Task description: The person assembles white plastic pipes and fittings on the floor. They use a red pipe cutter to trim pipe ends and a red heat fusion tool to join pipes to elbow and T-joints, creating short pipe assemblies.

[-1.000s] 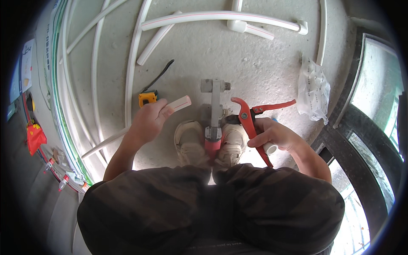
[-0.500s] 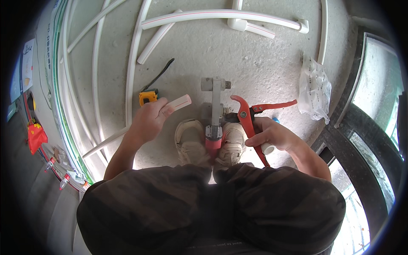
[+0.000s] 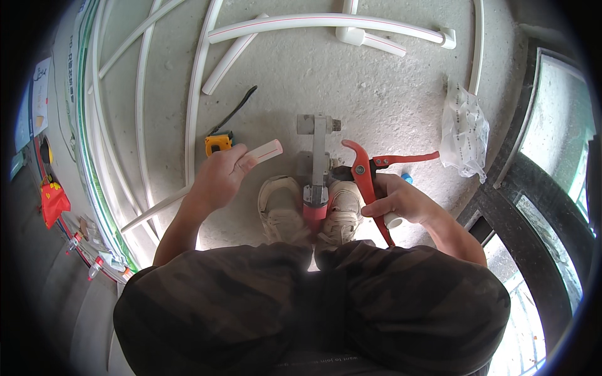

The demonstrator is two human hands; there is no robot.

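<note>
My left hand (image 3: 221,178) is closed around a white plastic pipe (image 3: 266,151) with a red stripe. The pipe's end points up and right past my fingers, and a long length runs down-left behind my wrist. In my right hand (image 3: 401,199) is a red pipe cutter (image 3: 362,175), its handles spread apart and its jaw turned to the upper left. A short white cylindrical piece (image 3: 393,220) shows beneath that hand; whether I grip it I cannot tell. Between my shoes stands a pipe welding iron (image 3: 318,156) with grey sockets and a red handle.
A yellow tape measure (image 3: 218,143) lies beside my left hand. Several white pipes (image 3: 195,94) cover the floor at left, and a pipe with an elbow (image 3: 326,22) lies at the far side. A clear plastic bag (image 3: 464,131) rests at right near a dark metal frame (image 3: 523,225).
My right hand and the pipe cutter have shifted very slightly, uncovering more of a small blue thing behind them. My left hand and the pipe stay put.
</note>
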